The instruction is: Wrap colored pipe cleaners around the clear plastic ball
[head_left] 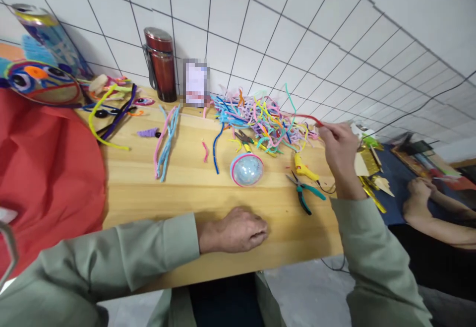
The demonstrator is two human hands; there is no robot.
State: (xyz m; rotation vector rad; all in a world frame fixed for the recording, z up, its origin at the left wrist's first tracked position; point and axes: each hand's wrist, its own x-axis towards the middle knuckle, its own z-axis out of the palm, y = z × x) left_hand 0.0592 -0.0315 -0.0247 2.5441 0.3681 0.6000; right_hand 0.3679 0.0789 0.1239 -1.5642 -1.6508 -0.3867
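Note:
My right hand (341, 151) is raised at the right of the table, its fingers pinched on a red pipe cleaner (307, 116) that runs left to a tangled pile of pipe cleaners (256, 116). My left hand (236, 230) rests near the front edge with its fingers curled into a loose fist; nothing shows in it. Beyond it sits a clear dome (247, 170) with a pink and pale blue rim. Teal-handled pliers (304, 192) and a yellow glue gun (305, 168) lie below my right hand. Another pair of pliers (244, 138) lies by the pile.
A red thermos (160, 64) and a drink can (52, 39) stand along the tiled wall. Pink and blue pipe cleaners (167, 143) lie left of centre. Red cloth (63, 168) covers the left side. At far right, another person's hands (420, 195) rest on a dark surface.

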